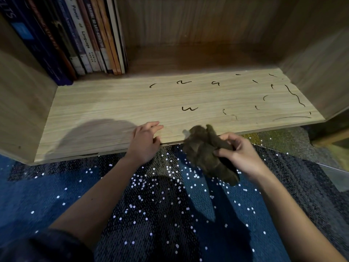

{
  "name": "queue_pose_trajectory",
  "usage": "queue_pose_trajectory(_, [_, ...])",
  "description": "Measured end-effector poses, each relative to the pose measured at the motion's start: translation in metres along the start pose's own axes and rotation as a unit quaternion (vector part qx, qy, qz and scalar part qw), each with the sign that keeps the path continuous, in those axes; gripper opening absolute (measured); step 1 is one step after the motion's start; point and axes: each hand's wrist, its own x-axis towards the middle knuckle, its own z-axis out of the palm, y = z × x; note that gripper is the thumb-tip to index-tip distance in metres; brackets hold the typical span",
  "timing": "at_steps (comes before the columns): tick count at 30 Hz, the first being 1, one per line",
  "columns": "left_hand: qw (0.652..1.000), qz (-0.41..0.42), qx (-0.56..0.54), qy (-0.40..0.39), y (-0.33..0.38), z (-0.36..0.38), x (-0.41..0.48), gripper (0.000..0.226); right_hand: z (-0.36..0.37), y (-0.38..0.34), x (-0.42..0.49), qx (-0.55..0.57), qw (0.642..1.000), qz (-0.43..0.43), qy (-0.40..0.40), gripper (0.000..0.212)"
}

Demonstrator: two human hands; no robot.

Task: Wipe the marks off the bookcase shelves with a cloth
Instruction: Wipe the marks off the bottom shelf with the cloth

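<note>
Pale wood-grain bookcase shelf (113, 110) fills the view, with dark scribbled marks (189, 108) across its middle and right side and upright books (90, 38) at its back left corner. The left hand (144, 142) rests with relaxed fingers on the shelf's front edge. The right hand (239, 154) grips a crumpled dark brown cloth (204, 154), which overlaps that same edge above blue speckled carpet (151, 214).
</note>
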Motion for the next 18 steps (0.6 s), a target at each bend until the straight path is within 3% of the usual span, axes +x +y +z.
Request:
queue_pose_trajectory(3, [1.000,0.010,0.009,0.026,0.009,0.000,0.000,0.043,-0.004,-0.026,0.000,-0.023,0.977,-0.150,0.150,0.031])
queue_pose_trajectory(5, [0.999,0.027,0.002,0.036,0.016,0.001,0.002,0.043,0.003,-0.031,0.009,-0.149,0.947,-0.212,0.192,0.030])
queue_pose_trajectory(7, [0.999,0.033,-0.010,0.034,0.022,0.002,0.005,0.043,0.016,-0.018,0.027,-0.354,0.907,-0.175,0.145,0.030])
queue_pose_trajectory(9, [0.999,0.022,-0.020,0.019,0.027,0.003,0.007,0.043,0.026,0.009,0.042,-0.462,0.877,-0.120,0.050,0.037])
queue_pose_trajectory(11, [1.000,0.010,-0.021,0.002,0.027,0.005,0.007,0.044,0.030,0.027,0.048,-0.424,0.897,-0.120,0.033,0.035])
queue_pose_trajectory(14, [1.000,0.008,-0.008,-0.010,0.023,0.006,0.006,0.044,0.025,0.036,0.047,-0.300,0.937,-0.149,0.098,0.025])
queue_pose_trajectory(16, [1.000,0.006,-0.009,-0.010,0.021,0.005,0.006,0.043,0.021,0.037,0.052,-0.284,0.932,-0.161,0.158,0.027])
queue_pose_trajectory(18, [1.000,0.004,-0.015,-0.009,0.022,0.006,0.005,0.043,0.019,0.035,0.059,-0.352,0.912,-0.133,0.164,0.044])
